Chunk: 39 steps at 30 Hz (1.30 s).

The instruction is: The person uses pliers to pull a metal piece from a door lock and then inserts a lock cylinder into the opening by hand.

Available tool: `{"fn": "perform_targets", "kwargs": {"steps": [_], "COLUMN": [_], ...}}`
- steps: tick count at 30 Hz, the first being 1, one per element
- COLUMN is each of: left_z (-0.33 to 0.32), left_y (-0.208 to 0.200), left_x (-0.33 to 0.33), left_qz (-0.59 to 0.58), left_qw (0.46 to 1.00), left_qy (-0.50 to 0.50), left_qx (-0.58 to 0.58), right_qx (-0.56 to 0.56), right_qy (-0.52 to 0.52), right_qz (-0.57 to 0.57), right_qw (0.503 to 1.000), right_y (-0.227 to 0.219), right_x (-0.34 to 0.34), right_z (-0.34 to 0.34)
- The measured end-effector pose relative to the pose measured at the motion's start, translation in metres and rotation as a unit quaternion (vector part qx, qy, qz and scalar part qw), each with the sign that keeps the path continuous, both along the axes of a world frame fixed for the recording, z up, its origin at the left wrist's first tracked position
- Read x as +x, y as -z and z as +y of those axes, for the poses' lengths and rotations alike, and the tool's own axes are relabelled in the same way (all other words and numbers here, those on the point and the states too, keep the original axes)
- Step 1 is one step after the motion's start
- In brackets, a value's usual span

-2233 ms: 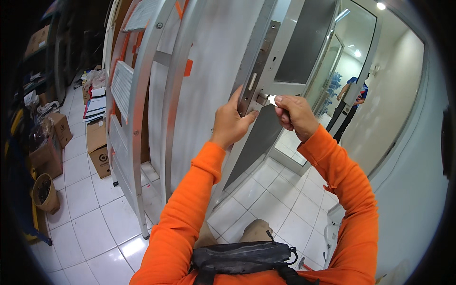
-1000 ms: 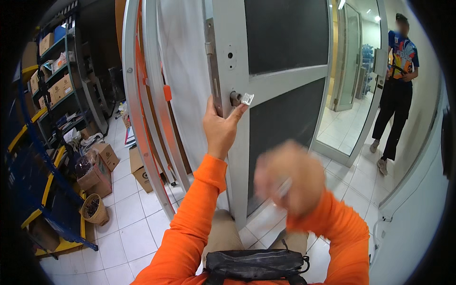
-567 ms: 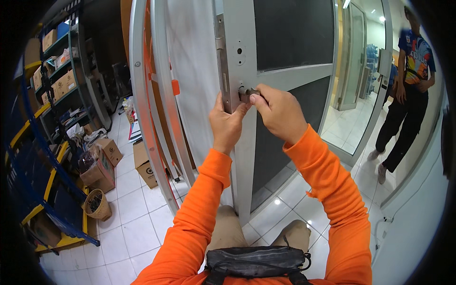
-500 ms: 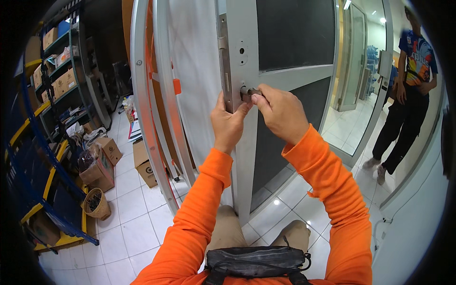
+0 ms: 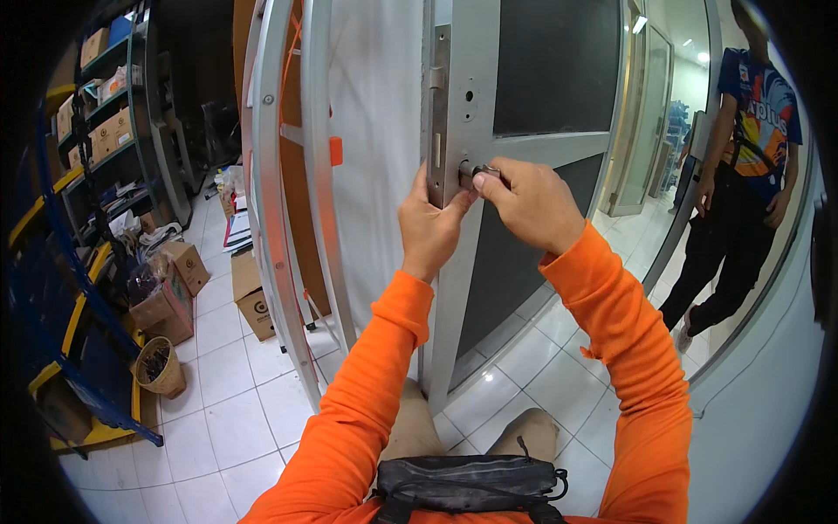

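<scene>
Metal lock piece (image 5: 485, 172), small and silvery, sits right at the lock hole in the grey door (image 5: 476, 288), about halfway up the door's edge stile, and its short length points sideways into the stile, roughly level. Right hand (image 5: 530, 203) has it pinched between thumb and fingertips, grip narrow and closed on the piece, knuckles turned up toward the camera. Left hand (image 5: 430, 229) is just beside it, wrapped around the door's edge below the long steel lock plate (image 5: 438, 113), thumb tip up against the same spot; its fingers curl out of sight behind the edge, so it holds the door itself. Both orange sleeves (image 5: 628, 341) rise from the lower edge, with a black waist pouch (image 5: 467, 485) beneath them. The door stands upright, dark panels above and below a grey crossbar. To the left, aluminium frames (image 5: 279, 201) lean in a stack, with cardboard boxes (image 5: 253, 297) and a woven basket (image 5: 159, 367) on the white tiled floor (image 5: 227, 410). Further left, blue and yellow shelving (image 5: 61, 288) carries more boxes. Off to the right, another person (image 5: 742, 192) in a printed shirt and dark trousers stands well apart.
</scene>
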<state>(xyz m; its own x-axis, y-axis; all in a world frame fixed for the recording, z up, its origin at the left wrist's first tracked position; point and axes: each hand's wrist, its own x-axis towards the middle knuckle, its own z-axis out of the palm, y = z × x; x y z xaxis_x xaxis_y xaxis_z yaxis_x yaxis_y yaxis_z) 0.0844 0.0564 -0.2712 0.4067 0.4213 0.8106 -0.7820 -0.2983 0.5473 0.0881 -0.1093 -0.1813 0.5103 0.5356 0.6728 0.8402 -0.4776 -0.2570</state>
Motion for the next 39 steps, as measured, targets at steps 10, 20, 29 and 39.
{"fn": "perform_targets", "kwargs": {"steps": [10, 20, 29, 39], "left_z": [0.002, 0.002, 0.004, 0.0], "left_y": [0.0, -0.003, 0.003, 0.002], "left_x": [-0.002, -0.004, 0.001, -0.001], "left_qz": [0.008, 0.008, -0.01, -0.012], "left_qw": [1.0, 0.999, 1.0, 1.0], "left_qy": [-0.014, -0.026, 0.007, -0.021], "left_qx": [0.009, 0.018, -0.009, -0.014], "right_qx": [0.066, 0.067, 0.102, 0.029], "right_qy": [-0.057, -0.057, -0.112, -0.052], "right_qz": [0.116, 0.077, 0.389, 0.162], "right_qw": [0.989, 0.993, 0.909, 0.985], "right_y": [0.003, 0.004, -0.004, -0.006], "right_x": [-0.001, 0.002, 0.002, 0.001], "right_z": [0.0, 0.002, -0.004, -0.005]}}
